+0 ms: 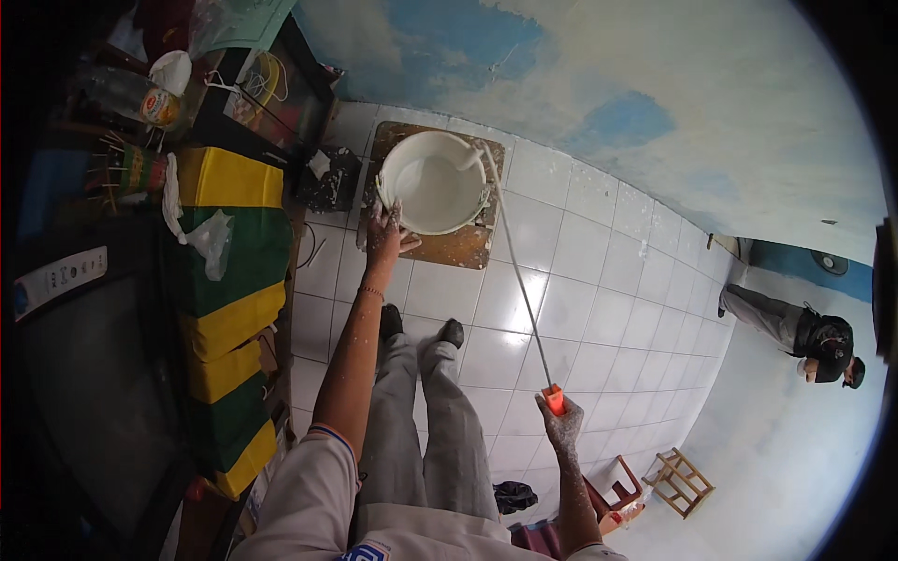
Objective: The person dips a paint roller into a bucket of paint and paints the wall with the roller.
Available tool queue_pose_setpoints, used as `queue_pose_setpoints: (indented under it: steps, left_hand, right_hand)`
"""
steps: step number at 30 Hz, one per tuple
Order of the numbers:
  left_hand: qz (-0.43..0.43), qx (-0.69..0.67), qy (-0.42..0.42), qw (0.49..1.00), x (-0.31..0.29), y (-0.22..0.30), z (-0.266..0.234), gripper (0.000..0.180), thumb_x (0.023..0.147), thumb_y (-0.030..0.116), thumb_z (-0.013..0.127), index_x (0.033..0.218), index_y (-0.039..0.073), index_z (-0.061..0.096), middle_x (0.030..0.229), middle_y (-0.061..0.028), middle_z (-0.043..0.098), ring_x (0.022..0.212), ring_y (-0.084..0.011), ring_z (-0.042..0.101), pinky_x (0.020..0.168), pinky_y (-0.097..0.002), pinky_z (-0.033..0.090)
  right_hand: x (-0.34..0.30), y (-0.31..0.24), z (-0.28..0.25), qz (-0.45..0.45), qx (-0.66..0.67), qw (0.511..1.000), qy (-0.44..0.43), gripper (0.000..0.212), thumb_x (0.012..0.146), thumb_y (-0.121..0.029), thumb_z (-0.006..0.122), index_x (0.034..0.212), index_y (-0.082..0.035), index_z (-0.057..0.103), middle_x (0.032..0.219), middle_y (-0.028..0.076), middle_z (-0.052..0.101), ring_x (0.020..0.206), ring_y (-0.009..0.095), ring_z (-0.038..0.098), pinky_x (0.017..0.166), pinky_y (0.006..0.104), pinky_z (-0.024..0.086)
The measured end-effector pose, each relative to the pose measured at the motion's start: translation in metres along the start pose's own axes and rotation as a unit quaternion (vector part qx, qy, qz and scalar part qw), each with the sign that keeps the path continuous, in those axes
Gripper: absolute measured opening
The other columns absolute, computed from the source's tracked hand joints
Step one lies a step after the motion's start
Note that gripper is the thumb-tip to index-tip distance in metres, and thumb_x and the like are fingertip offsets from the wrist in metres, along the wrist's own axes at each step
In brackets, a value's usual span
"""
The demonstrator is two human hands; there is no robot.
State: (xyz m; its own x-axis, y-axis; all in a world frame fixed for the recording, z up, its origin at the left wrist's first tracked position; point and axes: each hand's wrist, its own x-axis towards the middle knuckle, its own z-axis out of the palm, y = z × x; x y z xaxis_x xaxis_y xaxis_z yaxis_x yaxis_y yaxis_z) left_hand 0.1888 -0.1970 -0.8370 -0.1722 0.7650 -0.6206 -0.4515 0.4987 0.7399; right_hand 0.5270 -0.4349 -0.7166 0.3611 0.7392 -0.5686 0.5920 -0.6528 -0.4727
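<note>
Loading a long-handled paint tool at the bucket

Head view: the left hand (383, 234) reaches down to the white bucket (432, 180) and rests on its near rim, fingers spread over the edge, seemingly steadying it; how firmly it grips cannot be told. The bucket holds white paint and stands on a brown board (458, 245) on the white tiled floor (599, 280), close to the blue and white wall (655, 93). The right hand (561, 425), speckled with paint, is closed around the orange grip of a long pole (519, 271), whose far end dips over the bucket's far rim. This looks like the dipping step; the next move probably calls for lifting the pole clear without tipping the bucket. Another person (804, 332) stands well apart, at right.
</note>
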Motion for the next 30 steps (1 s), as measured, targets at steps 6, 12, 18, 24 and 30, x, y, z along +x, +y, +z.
queue_pose_setpoints:
  steps: [6, 12, 18, 24, 30]
  left_hand:
    - [-0.015, -0.002, -0.032, 0.999, 0.001, 0.004, -0.002, 0.059, 0.086, 0.035, 0.049, 0.133, 0.017, 0.018, 0.127, -0.0157, 0.037, 0.101, -0.0392, 0.051, 0.075, -0.0459, 0.05]
    - [-0.027, 0.033, -0.046, 0.998, 0.011, 0.004, 0.007, 0.061, 0.085, 0.038, 0.049, 0.134, 0.017, 0.018, 0.13, -0.0154, 0.034, 0.104, -0.039, 0.05, 0.077, -0.0475, 0.048]
    - [-0.016, 0.103, -0.063, 0.993, 0.009, 0.003, 0.02, 0.076, 0.082, 0.043, 0.052, 0.136, 0.014, 0.008, 0.131, -0.0182, 0.028, 0.107, -0.0359, 0.047, 0.082, -0.0446, 0.046]
    - [0.018, 0.307, -0.009, 0.952, -0.078, -0.02, -0.059, 0.07, 0.083, 0.054, 0.036, 0.138, 0.018, 0.009, 0.134, -0.0205, 0.031, 0.112, -0.0413, 0.041, 0.094, -0.0428, 0.034]
    - [-0.25, 0.256, -0.06, 0.932, -0.221, -0.058, -0.157, 0.067, 0.085, 0.05, 0.04, 0.137, 0.018, 0.015, 0.13, -0.0129, 0.035, 0.104, -0.0306, 0.049, 0.075, -0.0473, 0.048]
  right_hand:
    - [-0.015, 0.031, -0.003, -0.056, 0.012, 0.996, 0.063, 0.028, 0.074, -0.022, 0.069, 0.085, 0.003, 0.063, 0.071, 0.009, 0.064, 0.067, 0.01, 0.058, 0.064, 0.0253, 0.047]
    - [0.009, -0.017, -0.02, -0.01, -0.076, 0.997, 0.022, 0.029, 0.072, -0.025, 0.069, 0.084, 0.001, 0.064, 0.061, 0.009, 0.061, 0.059, 0.011, 0.057, 0.061, 0.0267, 0.046]
    - [-0.049, 0.002, -0.042, -0.127, -0.032, 0.988, 0.083, 0.032, 0.071, -0.024, 0.071, 0.084, 0.003, 0.064, 0.075, 0.014, 0.065, 0.071, 0.012, 0.061, 0.066, 0.0275, 0.047]
    - [-0.122, -0.038, -0.05, -0.089, -0.052, 0.993, 0.06, 0.037, 0.072, -0.033, 0.068, 0.068, 0.003, 0.059, 0.053, 0.015, 0.055, 0.049, 0.019, 0.055, 0.05, 0.0349, 0.043]
    - [-0.118, -0.033, -0.03, -0.068, -0.158, 0.985, 0.034, 0.024, 0.069, -0.025, 0.055, 0.074, -0.002, 0.061, 0.067, 0.02, 0.059, 0.068, 0.037, 0.059, 0.061, 0.0444, 0.046]
